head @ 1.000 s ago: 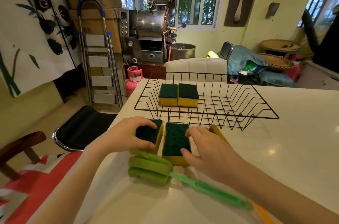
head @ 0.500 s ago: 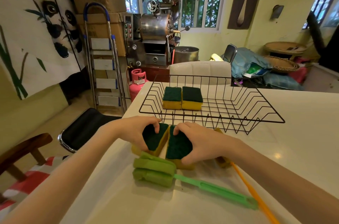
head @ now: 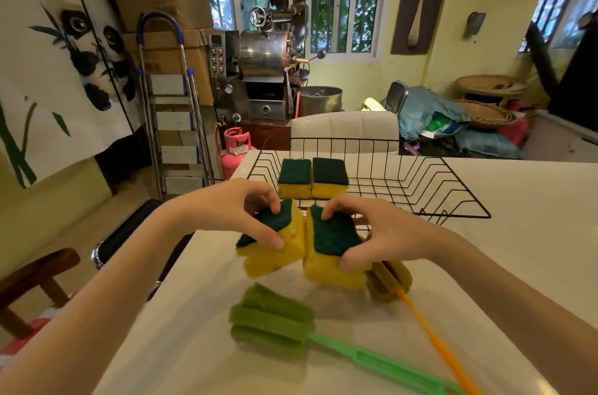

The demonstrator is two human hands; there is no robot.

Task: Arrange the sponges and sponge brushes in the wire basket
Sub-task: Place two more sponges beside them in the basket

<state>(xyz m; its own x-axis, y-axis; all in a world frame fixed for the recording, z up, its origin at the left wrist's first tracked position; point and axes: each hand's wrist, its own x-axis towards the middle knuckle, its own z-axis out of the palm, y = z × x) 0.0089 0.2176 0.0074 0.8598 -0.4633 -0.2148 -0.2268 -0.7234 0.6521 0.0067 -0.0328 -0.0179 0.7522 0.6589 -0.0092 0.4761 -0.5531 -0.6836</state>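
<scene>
Gripping one yellow-and-green sponge each, the left hand and right hand have their fingers closed on the left sponge and right sponge, lifted just off the worktop. At twelve o'clock sits the wire basket with two sponges inside. At six o'clock lies the green sponge brush; at four o'clock, the orange sponge brush.

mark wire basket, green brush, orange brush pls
wire basket (head: pixel 453 182): head view, on its right side wall.
green sponge brush (head: pixel 270 318): head view, on its foam head.
orange sponge brush (head: pixel 435 334): head view, on its handle.
</scene>
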